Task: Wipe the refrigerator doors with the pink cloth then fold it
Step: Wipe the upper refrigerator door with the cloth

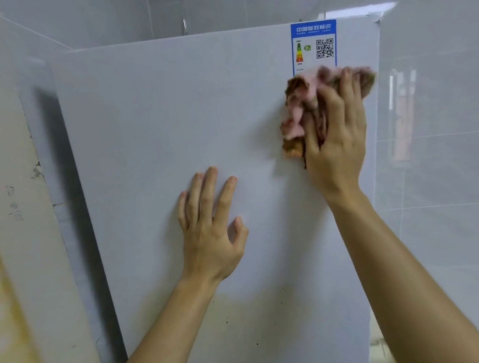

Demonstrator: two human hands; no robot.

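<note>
Up near the top right corner of the white fridge door [156, 124], the right hand [341, 139] holds the pink cloth [303, 101] against the door. Its fingers spread over the bunched cloth, and its thumb seems to pinch a fold, though the cloth is blurry. The cloth covers the bottom edge of a blue sticker [313, 45]. The left hand [210, 229] rests flat on the door lower down, fingers straight and apart, holding nothing. Small brown marks [236, 304] dirty the door below that hand.
</note>
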